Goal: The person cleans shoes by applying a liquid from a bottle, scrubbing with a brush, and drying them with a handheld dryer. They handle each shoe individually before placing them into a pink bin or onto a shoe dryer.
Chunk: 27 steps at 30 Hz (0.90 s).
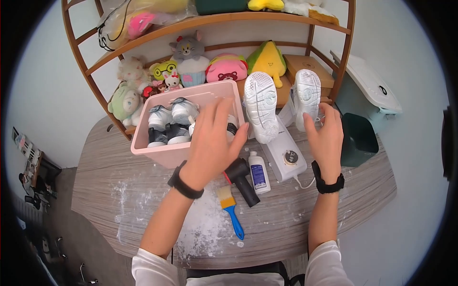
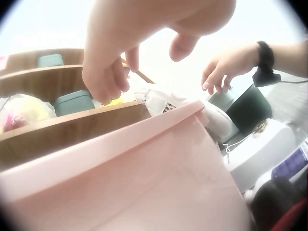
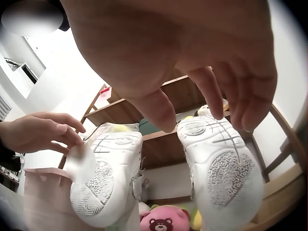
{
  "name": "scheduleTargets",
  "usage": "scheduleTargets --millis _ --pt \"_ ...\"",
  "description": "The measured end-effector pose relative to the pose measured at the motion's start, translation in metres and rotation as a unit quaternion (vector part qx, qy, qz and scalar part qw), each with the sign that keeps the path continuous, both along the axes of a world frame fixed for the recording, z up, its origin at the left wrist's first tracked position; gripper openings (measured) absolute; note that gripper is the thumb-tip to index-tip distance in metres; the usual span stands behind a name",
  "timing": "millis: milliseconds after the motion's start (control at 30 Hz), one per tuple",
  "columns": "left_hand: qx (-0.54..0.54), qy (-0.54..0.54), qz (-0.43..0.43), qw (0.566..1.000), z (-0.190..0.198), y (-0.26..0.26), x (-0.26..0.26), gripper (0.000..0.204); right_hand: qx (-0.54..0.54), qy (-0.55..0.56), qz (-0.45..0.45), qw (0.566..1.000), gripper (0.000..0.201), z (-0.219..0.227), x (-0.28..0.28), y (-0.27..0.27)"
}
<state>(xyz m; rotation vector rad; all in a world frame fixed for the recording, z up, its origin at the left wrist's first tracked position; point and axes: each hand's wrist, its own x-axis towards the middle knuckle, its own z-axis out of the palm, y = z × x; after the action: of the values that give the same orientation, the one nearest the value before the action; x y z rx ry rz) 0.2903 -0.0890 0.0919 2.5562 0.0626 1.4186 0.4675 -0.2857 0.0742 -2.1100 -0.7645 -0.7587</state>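
Observation:
Two white shoes stand on a white shoe dryer (image 1: 282,153), soles facing me: a left one (image 1: 261,107) and a right one (image 1: 307,93). My right hand (image 1: 327,143) is beside the right shoe, thumb and fingers spread apart and loosely bent. In the right wrist view its fingertips hang close over that shoe (image 3: 224,178). My left hand (image 1: 210,148) hovers over the right part of a pink bin (image 1: 157,153), fingers extended and holding nothing. Several white-and-dark shoes (image 1: 177,133) lie in the bin, partly hidden by this hand.
A white bottle (image 1: 258,172), a black hair dryer (image 1: 246,187) and a blue-handled brush (image 1: 232,214) lie before the shoe dryer. White powder (image 1: 200,233) is scattered on the table. Behind, a wooden shelf (image 1: 229,20) holds plush toys. A dark green bin (image 1: 358,143) stands at right.

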Motion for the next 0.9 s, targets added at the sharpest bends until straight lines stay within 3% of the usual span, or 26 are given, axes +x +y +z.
scheduleTargets --millis 67,100,133,267,333,433,667,900 --pt "-0.031 -0.016 -0.013 0.999 0.004 0.002 0.018 0.05 0.014 0.014 0.019 1.0 0.05 0.004 0.001 0.001" --pt "-0.191 0.041 -0.072 0.978 0.008 0.002 0.024 0.049 0.014 0.016 0.017 1.0 0.05 0.001 0.004 0.001" --pt "-0.345 0.094 -0.129 0.925 0.012 0.002 0.03 0.048 0.017 0.001 0.017 1.0 0.052 -0.001 0.007 0.001" --pt "-0.352 0.09 -0.117 0.924 0.002 0.018 0.058 0.055 0.004 0.03 0.014 0.999 0.061 -0.013 0.019 0.004" --pt "-0.292 0.069 -0.109 0.948 -0.01 0.024 0.066 0.054 0.015 0.071 0.033 0.997 0.064 -0.021 0.024 0.009" --pt "-0.29 0.084 -0.095 0.949 -0.005 0.014 0.059 0.047 0.023 0.128 0.061 0.99 0.07 -0.022 0.027 0.011" --pt "-0.306 0.141 -0.124 0.933 -0.003 0.016 0.061 0.052 0.029 0.197 0.11 0.974 0.073 -0.029 0.037 0.011" --pt "-0.316 0.152 -0.132 0.927 -0.004 0.017 0.06 0.061 0.037 0.191 0.093 0.976 0.071 -0.034 0.04 0.013"
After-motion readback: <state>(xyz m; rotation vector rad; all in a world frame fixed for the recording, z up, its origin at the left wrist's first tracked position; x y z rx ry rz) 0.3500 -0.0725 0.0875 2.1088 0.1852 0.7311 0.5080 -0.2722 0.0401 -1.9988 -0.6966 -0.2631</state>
